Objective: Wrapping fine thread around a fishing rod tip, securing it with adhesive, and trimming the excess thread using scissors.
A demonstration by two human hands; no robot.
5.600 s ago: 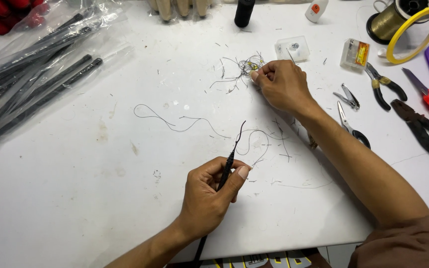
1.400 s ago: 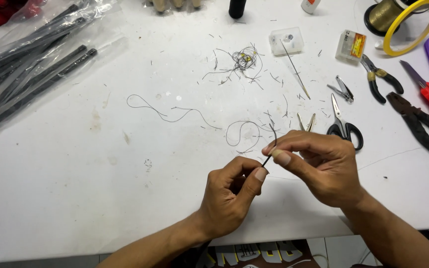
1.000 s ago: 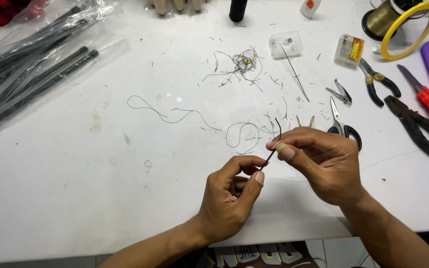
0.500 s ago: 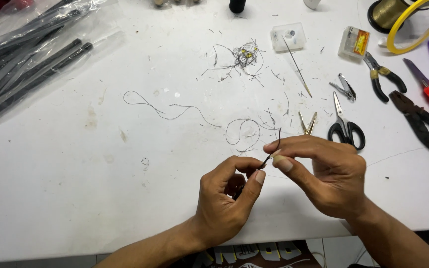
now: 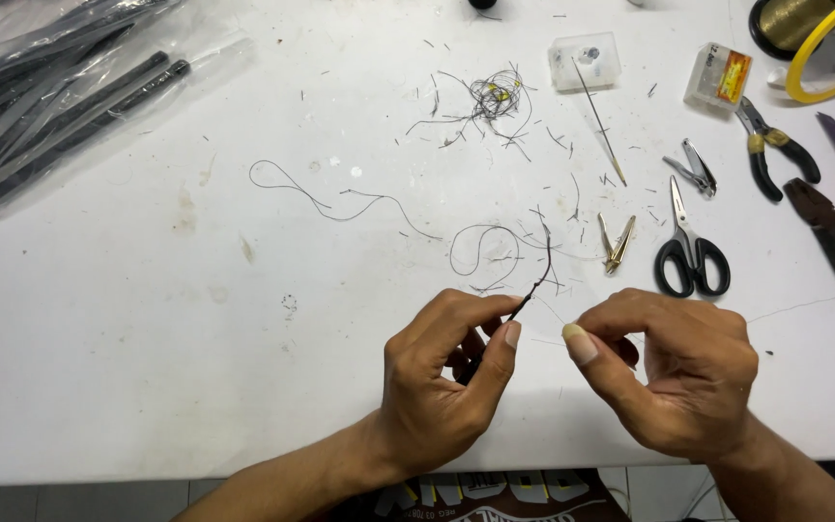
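Fingers (image 5: 512, 333) of left hand (image 5: 442, 387) pinch black wire (image 5: 541, 266) — right hand (image 5: 674, 387) just beside.

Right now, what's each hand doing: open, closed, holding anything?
Left hand: closed, pinching a thin black rod.
Right hand: loosely curled beside the rod tip; cannot tell if it holds anything.

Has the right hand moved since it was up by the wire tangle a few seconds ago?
Yes. The right hand has come down toward the person, now below the black-handled scissors.

Bright, even light, soft shadows, sharp focus throughout.
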